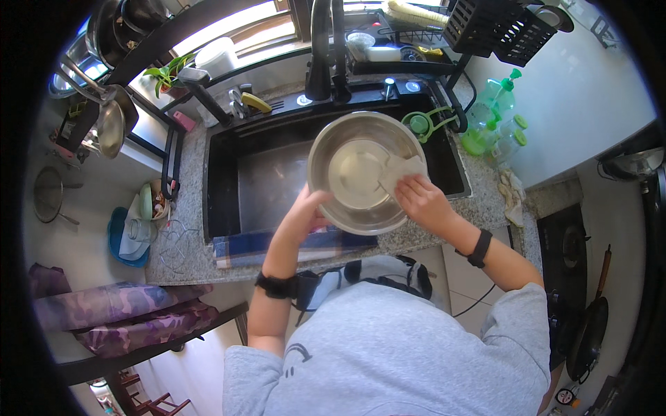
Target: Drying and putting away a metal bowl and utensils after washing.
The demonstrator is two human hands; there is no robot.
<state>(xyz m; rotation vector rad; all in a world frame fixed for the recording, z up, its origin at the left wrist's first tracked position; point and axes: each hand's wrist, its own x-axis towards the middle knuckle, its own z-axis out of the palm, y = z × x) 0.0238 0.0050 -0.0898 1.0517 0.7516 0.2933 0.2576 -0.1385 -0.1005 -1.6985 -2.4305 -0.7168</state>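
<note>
A round stainless steel bowl [359, 208] is held tilted over the front right of a black kitchen sink [270, 177], its inside facing up. My left hand [309, 208] grips the bowl's left rim, thumb over the edge and fingers partly hidden beneath. Pressed against the inner right wall is a pale cloth [400, 169], which my right hand [420, 200] holds under its fingers. Below the bowl, a blue and white striped towel [250, 249] lies along the sink's front edge.
A black faucet [320, 57] rises behind the bowl. A green strainer [421, 124] sits at the sink's right. Green pump bottles [489, 114] and a crumpled cloth [511, 197] are on the right counter. Wire whisk-like loops [176, 244] and a glass jar [140, 230] lie left. Ladles [111, 127] hang upper left.
</note>
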